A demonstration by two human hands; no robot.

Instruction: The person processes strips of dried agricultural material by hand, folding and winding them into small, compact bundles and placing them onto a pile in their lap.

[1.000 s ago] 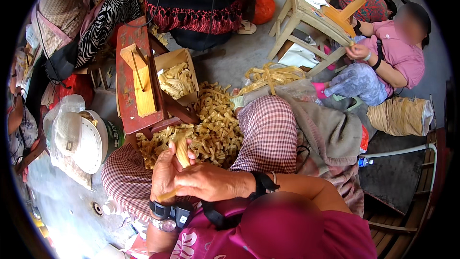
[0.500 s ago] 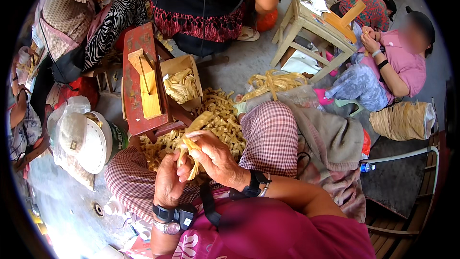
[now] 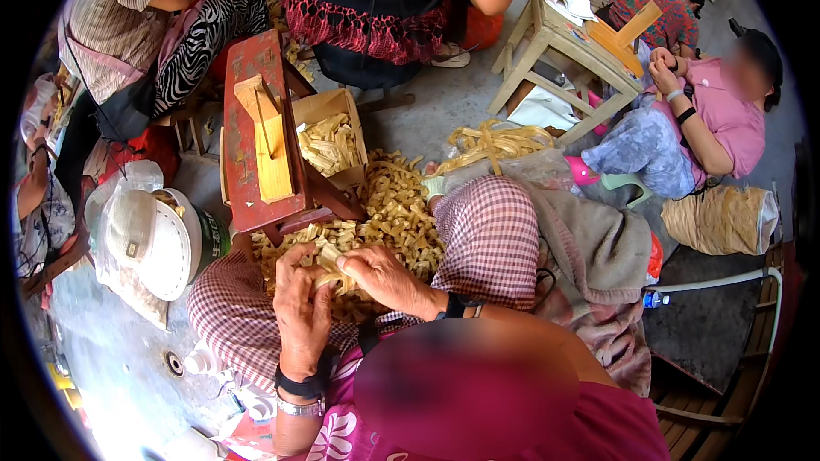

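Observation:
My left hand (image 3: 301, 307) is raised above my lap, its fingers curled around a pale yellow, ribbon-like strip (image 3: 327, 258). From the right, my right hand (image 3: 391, 280) pinches the same strip between thumb and fingers. The strip is folded or twisted where the hands meet, and the fingers cover part of it. Just beyond the hands, between my checked-cloth knees, lies a pile of small yellow knotted pieces (image 3: 397, 213).
Ahead stands a red bench (image 3: 242, 68) bearing a wooden block with a thin upright (image 3: 273, 175). Beside it is a cardboard box (image 3: 362, 132) of yellow pieces. Long strips (image 3: 491, 147) lie beyond my right knee. A lidded bucket (image 3: 162, 248) stands left. Other people sit nearby.
The strip's long end that stuck up above my hands no longer shows. My left hand has lifted slightly, with its back more in view, and both hands have drawn the strip in closer.

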